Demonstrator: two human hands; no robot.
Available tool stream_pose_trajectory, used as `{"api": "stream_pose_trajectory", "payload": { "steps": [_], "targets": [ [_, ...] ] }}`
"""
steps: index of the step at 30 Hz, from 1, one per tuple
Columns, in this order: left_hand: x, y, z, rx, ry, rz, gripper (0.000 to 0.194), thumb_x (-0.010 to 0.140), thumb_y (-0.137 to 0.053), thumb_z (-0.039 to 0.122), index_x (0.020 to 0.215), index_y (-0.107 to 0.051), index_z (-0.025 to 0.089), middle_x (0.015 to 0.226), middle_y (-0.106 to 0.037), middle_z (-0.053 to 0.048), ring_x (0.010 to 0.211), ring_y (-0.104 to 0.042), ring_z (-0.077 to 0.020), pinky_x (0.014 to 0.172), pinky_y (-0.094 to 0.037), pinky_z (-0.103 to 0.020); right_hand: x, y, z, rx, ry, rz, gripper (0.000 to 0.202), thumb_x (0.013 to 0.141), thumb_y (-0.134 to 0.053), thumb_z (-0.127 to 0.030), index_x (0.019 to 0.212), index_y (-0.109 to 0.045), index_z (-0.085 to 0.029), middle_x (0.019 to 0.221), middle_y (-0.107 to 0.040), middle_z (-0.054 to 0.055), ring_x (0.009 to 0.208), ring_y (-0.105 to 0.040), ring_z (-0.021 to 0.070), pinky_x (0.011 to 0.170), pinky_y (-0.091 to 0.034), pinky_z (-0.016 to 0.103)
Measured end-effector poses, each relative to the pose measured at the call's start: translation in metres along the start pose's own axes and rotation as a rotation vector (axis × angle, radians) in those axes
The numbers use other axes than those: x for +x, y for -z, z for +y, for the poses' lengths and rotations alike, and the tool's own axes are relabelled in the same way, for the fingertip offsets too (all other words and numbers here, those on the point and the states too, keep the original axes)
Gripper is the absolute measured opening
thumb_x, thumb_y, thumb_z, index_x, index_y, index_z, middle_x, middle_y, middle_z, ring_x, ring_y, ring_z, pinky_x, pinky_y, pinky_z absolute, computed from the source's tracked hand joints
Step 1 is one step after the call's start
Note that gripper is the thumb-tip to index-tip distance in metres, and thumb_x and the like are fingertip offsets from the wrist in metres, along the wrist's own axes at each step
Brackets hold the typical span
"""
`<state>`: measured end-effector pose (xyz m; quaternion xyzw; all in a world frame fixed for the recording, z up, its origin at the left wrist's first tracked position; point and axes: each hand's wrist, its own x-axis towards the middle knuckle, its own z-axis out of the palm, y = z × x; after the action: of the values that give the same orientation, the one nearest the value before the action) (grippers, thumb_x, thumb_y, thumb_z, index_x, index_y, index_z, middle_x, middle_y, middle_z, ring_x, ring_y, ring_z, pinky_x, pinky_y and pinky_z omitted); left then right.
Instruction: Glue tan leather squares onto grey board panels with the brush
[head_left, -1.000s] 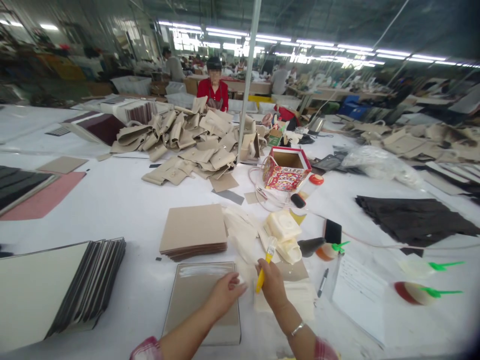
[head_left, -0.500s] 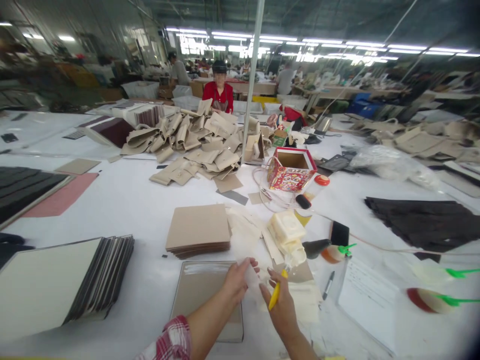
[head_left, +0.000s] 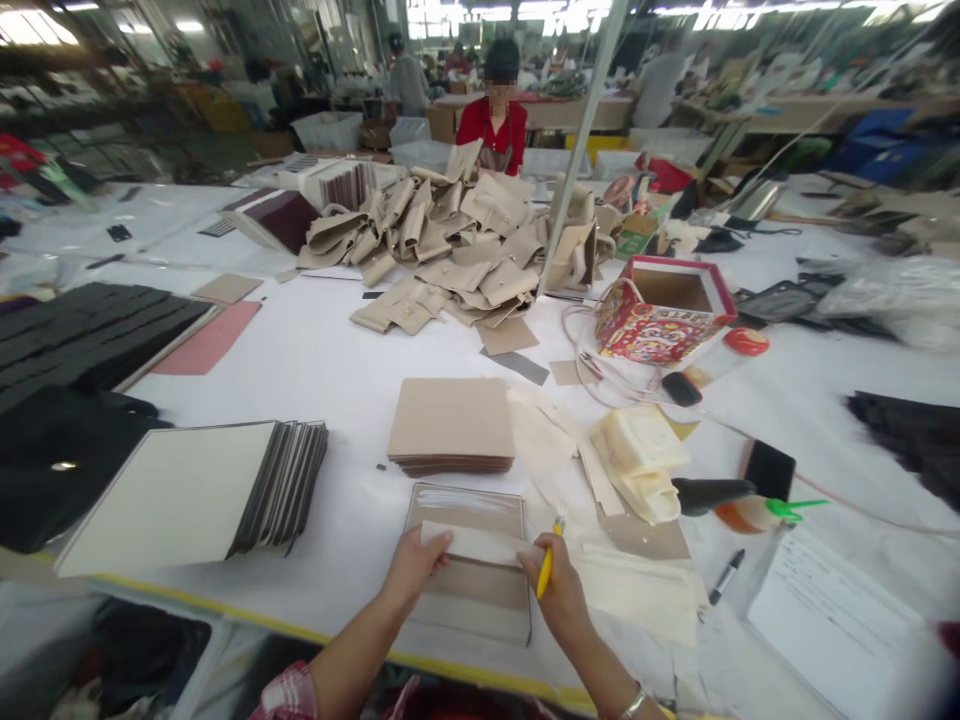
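Note:
A pale strip [head_left: 480, 545] is stretched over the beige panel [head_left: 487, 610]. My left hand [head_left: 412, 570] pinches its left end between thumb and fingers. At the strip's right end is my right hand [head_left: 562, 585], closed round a yellow-handled brush [head_left: 546, 568] with its whitish tip pointing up and away; the fingers also touch the strip. The panel has a thin dark edge and white streaks across its top part. Just beyond it stands a stack of beige sheets [head_left: 454, 418]. Thin pale strips [head_left: 637, 595] lie right of my right hand.
To the left is a stack of dark-edged boards [head_left: 180, 490]. A creamy block-like container [head_left: 637, 450], a bottle with a green tip [head_left: 757, 512], a pen [head_left: 726, 577] and a written sheet [head_left: 825, 600] lie right. Beyond are beige pieces [head_left: 450, 240], a pole [head_left: 581, 150] and a red box [head_left: 660, 320].
The pale strip has moved left over the panel and is now held stretched between both hands. My left hand has shifted left. The view has swung left and tilted down.

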<state>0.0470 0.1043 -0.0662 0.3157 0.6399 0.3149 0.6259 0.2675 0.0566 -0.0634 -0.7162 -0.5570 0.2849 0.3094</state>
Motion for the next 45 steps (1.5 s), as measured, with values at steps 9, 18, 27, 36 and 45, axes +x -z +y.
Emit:
{"api": "stream_pose_trajectory", "payload": {
  "steps": [9, 18, 27, 36, 45],
  "targets": [
    [0.047, 0.037, 0.015, 0.323, -0.073, 0.035, 0.026, 0.073, -0.055, 0.039, 0.064, -0.054, 0.015, 0.049, -0.052, 0.002, 0.041, -0.048, -0.0086, 0.039, -0.034, -0.018, 0.049, -0.032, -0.010, -0.134, -0.003, 0.027, 0.026, 0.080, -0.041, -0.043, 0.092, -0.042, -0.021, 0.067, -0.055, 0.001, 0.054, -0.054, 0.0170, 0.051, -0.037, 0.025],
    [0.073, 0.042, 0.010, 0.586, -0.218, 0.208, 0.024, 0.074, -0.053, 0.030, 0.055, -0.051, 0.016, 0.050, -0.048, 0.004, 0.050, -0.043, -0.0089, 0.051, -0.029, -0.020, 0.065, -0.047, -0.003, -0.226, -0.013, 0.039, 0.028, 0.081, -0.036, -0.044, 0.093, -0.043, -0.020, 0.072, -0.057, 0.003, 0.058, -0.057, 0.0186, 0.049, -0.035, 0.025],
    [0.081, 0.043, 0.007, 0.698, -0.218, 0.252, 0.027, 0.076, -0.052, 0.033, 0.056, -0.052, 0.016, 0.050, -0.049, 0.003, 0.050, -0.043, -0.0095, 0.051, -0.028, -0.020, 0.068, -0.049, -0.001, -0.225, -0.010, 0.042, 0.027, 0.080, -0.040, -0.043, 0.093, -0.042, -0.020, 0.074, -0.056, 0.003, 0.058, -0.056, 0.0180, 0.050, -0.036, 0.026],
    [0.079, 0.040, 0.010, 0.783, -0.193, 0.229, 0.028, 0.079, -0.048, 0.033, 0.057, -0.051, 0.016, 0.052, -0.050, 0.002, 0.052, -0.044, -0.0108, 0.051, -0.027, -0.020, 0.066, -0.050, -0.003, -0.215, 0.017, 0.049, 0.021, 0.081, -0.038, -0.036, 0.095, -0.041, -0.020, 0.070, -0.055, 0.001, 0.058, -0.054, 0.0160, 0.052, -0.038, 0.025],
    [0.079, 0.040, 0.013, 0.842, -0.163, 0.208, 0.030, 0.080, -0.046, 0.034, 0.057, -0.050, 0.016, 0.053, -0.052, 0.001, 0.052, -0.047, -0.0117, 0.051, -0.027, -0.020, 0.066, -0.049, -0.002, -0.189, 0.041, 0.053, 0.018, 0.081, -0.037, -0.031, 0.094, -0.042, -0.019, 0.065, -0.051, -0.001, 0.056, -0.052, 0.0149, 0.055, -0.040, 0.025]
  ]
}}
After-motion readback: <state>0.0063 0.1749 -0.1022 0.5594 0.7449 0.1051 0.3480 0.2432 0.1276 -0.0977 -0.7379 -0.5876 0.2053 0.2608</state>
